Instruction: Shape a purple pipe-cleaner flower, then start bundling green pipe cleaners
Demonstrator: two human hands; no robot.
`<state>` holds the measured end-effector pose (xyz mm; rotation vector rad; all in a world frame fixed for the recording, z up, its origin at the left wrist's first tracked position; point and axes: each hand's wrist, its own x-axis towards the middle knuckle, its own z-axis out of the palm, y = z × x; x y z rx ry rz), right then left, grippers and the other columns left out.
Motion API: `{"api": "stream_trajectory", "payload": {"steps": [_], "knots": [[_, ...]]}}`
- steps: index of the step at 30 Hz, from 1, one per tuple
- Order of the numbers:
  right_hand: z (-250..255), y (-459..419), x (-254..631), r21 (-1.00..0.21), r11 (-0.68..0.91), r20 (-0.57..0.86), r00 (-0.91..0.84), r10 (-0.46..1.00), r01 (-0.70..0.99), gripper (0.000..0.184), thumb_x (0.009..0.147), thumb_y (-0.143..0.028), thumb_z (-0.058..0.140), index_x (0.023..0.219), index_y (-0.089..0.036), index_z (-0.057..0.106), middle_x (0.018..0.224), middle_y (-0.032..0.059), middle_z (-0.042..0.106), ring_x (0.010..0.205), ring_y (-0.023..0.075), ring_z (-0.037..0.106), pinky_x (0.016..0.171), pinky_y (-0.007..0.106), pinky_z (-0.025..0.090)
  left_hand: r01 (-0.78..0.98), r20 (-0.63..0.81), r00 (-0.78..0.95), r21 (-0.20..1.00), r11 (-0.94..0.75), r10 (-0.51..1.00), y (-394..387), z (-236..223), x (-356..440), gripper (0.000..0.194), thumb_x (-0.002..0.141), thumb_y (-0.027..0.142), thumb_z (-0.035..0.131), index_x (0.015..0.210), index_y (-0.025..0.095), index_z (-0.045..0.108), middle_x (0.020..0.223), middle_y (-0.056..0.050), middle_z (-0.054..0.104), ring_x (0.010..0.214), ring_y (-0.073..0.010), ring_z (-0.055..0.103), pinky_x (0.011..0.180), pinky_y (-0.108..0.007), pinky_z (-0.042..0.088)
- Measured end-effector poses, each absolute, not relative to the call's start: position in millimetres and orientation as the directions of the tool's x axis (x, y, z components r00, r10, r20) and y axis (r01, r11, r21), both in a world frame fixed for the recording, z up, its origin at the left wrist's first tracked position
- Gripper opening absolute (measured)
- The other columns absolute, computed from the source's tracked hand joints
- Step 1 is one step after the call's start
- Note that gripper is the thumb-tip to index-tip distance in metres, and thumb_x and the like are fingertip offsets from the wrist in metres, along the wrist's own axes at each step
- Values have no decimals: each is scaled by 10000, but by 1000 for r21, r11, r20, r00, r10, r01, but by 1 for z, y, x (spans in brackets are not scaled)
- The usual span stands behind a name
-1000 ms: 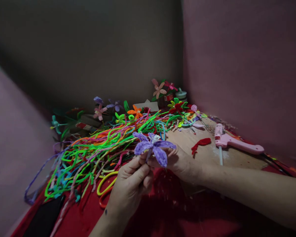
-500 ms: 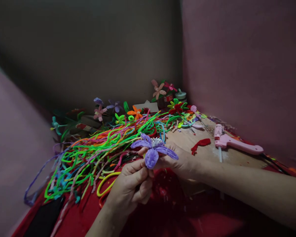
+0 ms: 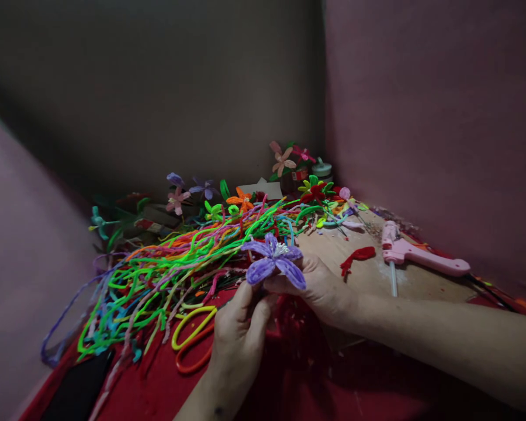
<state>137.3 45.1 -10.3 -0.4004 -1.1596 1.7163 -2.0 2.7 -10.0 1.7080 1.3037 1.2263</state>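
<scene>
A purple pipe-cleaner flower (image 3: 259, 272) with a tuft of white stamens faces up in the middle of the head view. My right hand (image 3: 328, 292) is closed on it from the right, its fingertips partly behind the petals. From below, my left hand (image 3: 239, 333) reaches to the flower's base, fingers curled and thumb bent inward. The flower's stem and the exact fingertip contact are hidden. Just left of my left hand lie scissors with yellow and orange handle loops (image 3: 193, 330).
A heap of bright pipe cleaners (image 3: 170, 275) spreads leftward. A pink glue gun (image 3: 429, 257) and a red pipe-cleaner piece (image 3: 357, 257) rest on a brown board (image 3: 324, 248). Finished flowers (image 3: 283, 161) stand along the back wall. A dark phone-like slab (image 3: 76, 386) lies front left.
The flower has turned, showing its petals more from above. My left hand has rolled and shifted slightly right, uncovering the scissor handles.
</scene>
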Motion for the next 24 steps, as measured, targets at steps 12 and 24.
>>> {"api": "stream_trajectory", "payload": {"steps": [12,24], "knots": [[-15,42,134,-830,-53,261,-472,842,-555,352,664,-371,757,928,-166,645,562,-50,526,491,97,516,483,239,461,70,165,20,984,-166,986,3,-3,4,140,766,277,645,678,169,636,557,17,575,515,-122,524,548,-229,428],[0,41,143,-887,-69,215,-541,813,-456,347,685,-395,727,927,-183,595,608,-51,575,510,105,568,551,245,455,-158,10,164,987,16,986,6,-4,-3,161,793,257,624,678,144,623,518,23,577,409,-93,527,421,-202,432]]}}
